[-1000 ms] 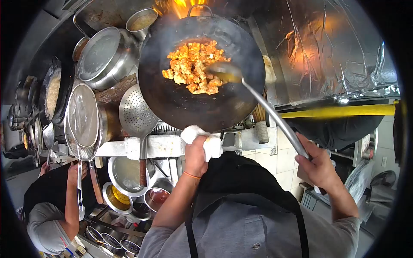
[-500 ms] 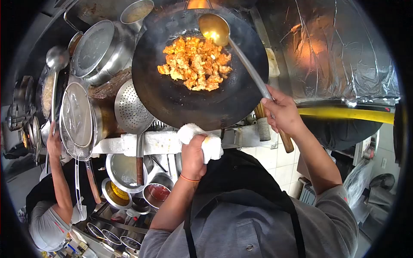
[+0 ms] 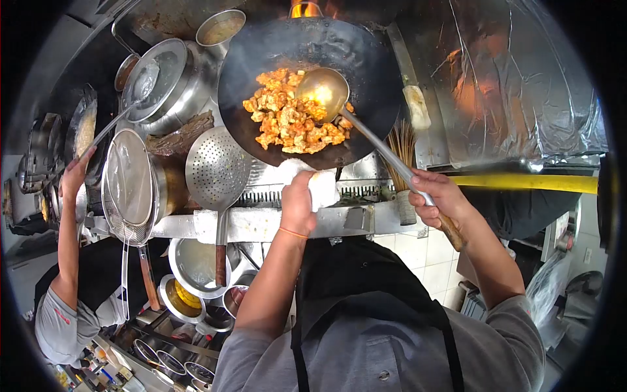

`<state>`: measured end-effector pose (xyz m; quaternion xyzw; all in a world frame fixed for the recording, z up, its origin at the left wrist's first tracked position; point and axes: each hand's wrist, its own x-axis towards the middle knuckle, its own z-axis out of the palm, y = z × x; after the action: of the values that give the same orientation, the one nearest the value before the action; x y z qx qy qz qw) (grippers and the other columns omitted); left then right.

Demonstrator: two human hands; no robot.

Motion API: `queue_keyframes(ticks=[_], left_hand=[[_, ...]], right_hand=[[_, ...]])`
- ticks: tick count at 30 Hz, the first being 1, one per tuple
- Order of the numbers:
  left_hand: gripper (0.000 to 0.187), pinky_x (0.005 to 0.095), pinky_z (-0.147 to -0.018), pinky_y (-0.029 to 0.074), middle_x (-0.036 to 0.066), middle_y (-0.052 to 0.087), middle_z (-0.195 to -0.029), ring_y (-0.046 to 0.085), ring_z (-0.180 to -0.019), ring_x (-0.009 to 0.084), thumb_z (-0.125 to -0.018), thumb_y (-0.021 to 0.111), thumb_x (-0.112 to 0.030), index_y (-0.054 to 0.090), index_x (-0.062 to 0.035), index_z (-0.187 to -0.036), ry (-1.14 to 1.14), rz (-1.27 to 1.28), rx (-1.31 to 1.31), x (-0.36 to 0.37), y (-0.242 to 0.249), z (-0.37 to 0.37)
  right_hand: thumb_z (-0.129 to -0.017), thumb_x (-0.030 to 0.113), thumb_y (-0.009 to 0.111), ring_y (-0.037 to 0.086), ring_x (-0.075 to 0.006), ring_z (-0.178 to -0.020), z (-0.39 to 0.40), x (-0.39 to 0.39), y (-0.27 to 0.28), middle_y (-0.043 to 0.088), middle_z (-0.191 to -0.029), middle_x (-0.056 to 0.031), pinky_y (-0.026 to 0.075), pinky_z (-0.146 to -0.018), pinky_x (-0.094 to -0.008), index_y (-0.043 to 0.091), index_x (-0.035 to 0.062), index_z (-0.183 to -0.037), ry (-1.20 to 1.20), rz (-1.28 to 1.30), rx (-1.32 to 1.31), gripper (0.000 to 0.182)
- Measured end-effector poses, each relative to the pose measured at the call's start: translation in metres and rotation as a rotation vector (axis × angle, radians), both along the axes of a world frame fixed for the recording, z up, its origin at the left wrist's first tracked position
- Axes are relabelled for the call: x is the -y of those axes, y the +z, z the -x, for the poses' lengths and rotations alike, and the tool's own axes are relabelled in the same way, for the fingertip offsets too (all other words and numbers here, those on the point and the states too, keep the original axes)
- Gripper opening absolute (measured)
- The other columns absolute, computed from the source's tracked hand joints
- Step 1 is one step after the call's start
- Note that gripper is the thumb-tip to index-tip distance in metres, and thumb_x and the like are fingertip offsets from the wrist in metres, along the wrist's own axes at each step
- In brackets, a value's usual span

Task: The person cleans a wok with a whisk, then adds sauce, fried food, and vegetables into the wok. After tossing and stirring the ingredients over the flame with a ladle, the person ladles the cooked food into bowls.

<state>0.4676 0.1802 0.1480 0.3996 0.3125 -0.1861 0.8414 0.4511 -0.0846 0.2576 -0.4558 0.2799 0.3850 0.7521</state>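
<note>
A dark wok (image 3: 248,140) sits over a flame at the top centre, its far side raised. Orange-brown fried pieces (image 3: 287,121) lie in a heap inside. My left hand (image 3: 298,204) is closed round a white cloth (image 3: 322,189) at the wok's near edge; whatever the cloth covers is hidden. My right hand (image 3: 439,198) grips the handle of a long metal ladle (image 3: 323,91). The ladle's bowl rests on or just above the right part of the heap, inside the wok; contact is unclear.
A perforated skimmer (image 3: 217,166) and a mesh strainer (image 3: 128,186) are left of the wok. Nearby stands a large metal pot (image 3: 189,85). A co-worker's hand (image 3: 73,175) holds another ladle (image 3: 117,119) at far left. A bamboo brush (image 3: 403,157) stands at right.
The wok has moved away from me with my left hand and the cloth. My right hand has moved slightly down, and the ladle's bowl has come nearer. The co-worker's ladle has swung over the pot.
</note>
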Motion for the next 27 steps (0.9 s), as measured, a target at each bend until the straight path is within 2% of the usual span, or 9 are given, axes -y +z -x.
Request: queue_keyframes(ticks=[8,10,14,16,18,21,24,25,27], left_hand=[[0.018,0.0315,-0.059,0.051,0.005,0.063,-0.077,0.062,-0.067,0.0168,-0.088,0.052,-0.021,0.059,-0.0056,-0.091,-0.018,0.011,-0.006,-0.004,-0.012,-0.013],[0.030,0.0330,-0.063,0.051,0.008,0.065,-0.085,0.063,-0.071,0.0177,-0.085,0.062,-0.027,0.062,0.0011,-0.096,-0.116,0.022,-0.013,-0.018,-0.004,-0.008],[0.032,0.0296,-0.070,0.050,0.007,0.067,-0.092,0.064,-0.078,0.0147,-0.079,0.071,-0.024,0.066,0.0006,-0.099,-0.283,-0.592,0.067,-0.073,0.002,0.031],[0.039,0.0357,-0.066,0.052,0.017,0.068,-0.079,0.067,-0.069,0.0269,-0.069,0.076,-0.029,0.067,0.0045,-0.087,-0.421,-1.061,0.206,-0.108,-0.030,0.048],[0.052,0.0408,-0.071,0.051,0.022,0.067,-0.084,0.066,-0.078,0.0360,-0.065,0.078,-0.036,0.064,0.0073,-0.090,-0.432,-1.389,0.120,-0.121,-0.059,0.062],[0.064,0.0404,-0.073,0.051,0.025,0.065,-0.094,0.065,-0.085,0.0351,-0.062,0.080,-0.042,0.061,0.0071,-0.098,-0.418,-1.727,0.074,-0.114,-0.065,0.068],[0.076,0.0472,-0.079,0.047,0.025,0.062,-0.095,0.059,-0.090,0.0417,-0.057,0.082,-0.047,0.059,0.0092,-0.102,-0.372,-1.663,0.054,-0.118,-0.047,0.070],[0.064,0.0461,-0.076,0.048,0.022,0.061,-0.090,0.059,-0.082,0.0407,-0.064,0.080,-0.039,0.059,0.0053,-0.106,-0.281,-1.886,0.289,-0.117,-0.038,0.068],[0.052,0.0446,-0.074,0.048,0.019,0.061,-0.086,0.059,-0.079,0.0379,-0.069,0.077,-0.032,0.061,0.0030,-0.105,-0.203,-1.897,0.503,-0.102,-0.005,0.039]], right_hand=[[-0.094,0.021,0.053,0.037,-0.0060,-0.039,0.002,0.015,-0.006,0.046,-0.065,-0.0019,0.029,-0.030,-0.0207,0.043,0.0115,-0.130,-0.122,-0.122,-0.005,0.039],[-0.094,0.021,0.053,0.037,-0.0063,-0.038,0.001,0.016,-0.001,0.046,-0.065,-0.0022,0.029,-0.030,-0.0208,0.043,0.0116,-0.130,-0.118,-0.095,0.016,0.039],[-0.093,0.019,0.053,0.038,-0.0081,-0.038,0.009,0.019,0.007,0.047,-0.065,-0.0027,0.030,-0.030,-0.0223,0.042,0.0122,-0.132,-0.106,-0.009,0.079,0.041],[-0.093,0.019,0.054,0.039,-0.0091,-0.037,0.015,0.019,0.012,0.047,-0.064,-0.0030,0.030,-0.030,-0.0228,0.042,0.0139,-0.133,-0.122,0.024,0.064,0.042],[-0.093,0.019,0.054,0.039,-0.0097,-0.037,0.019,0.019,0.014,0.047,-0.065,-0.0034,0.030,-0.030,-0.0231,0.041,0.0155,-0.135,-0.124,0.003,0.050,0.044],[-0.093,0.018,0.054,0.039,-0.0096,-0.037,0.024,0.017,0.018,0.048,-0.065,-0.0038,0.031,-0.030,-0.0232,0.042,0.0155,-0.135,-0.111,-0.007,0.045,0.044],[-0.093,0.018,0.054,0.039,-0.0093,-0.038,0.030,0.016,0.022,0.048,-0.065,-0.0036,0.031,-0.030,-0.0232,0.041,0.0143,-0.136,-0.101,-0.036,0.029,0.045],[-0.093,0.018,0.054,0.040,-0.0092,-0.038,0.032,0.014,0.025,0.047,-0.065,-0.0033,0.031,-0.030,-0.0232,0.040,0.0135,-0.136,-0.096,-0.014,0.046,0.046],[-0.093,0.017,0.054,0.040,-0.0091,-0.038,0.037,0.013,0.025,0.047,-0.065,-0.0027,0.032,-0.030,-0.0233,0.039,0.0118,-0.137,-0.082,0.008,0.078,0.047]])
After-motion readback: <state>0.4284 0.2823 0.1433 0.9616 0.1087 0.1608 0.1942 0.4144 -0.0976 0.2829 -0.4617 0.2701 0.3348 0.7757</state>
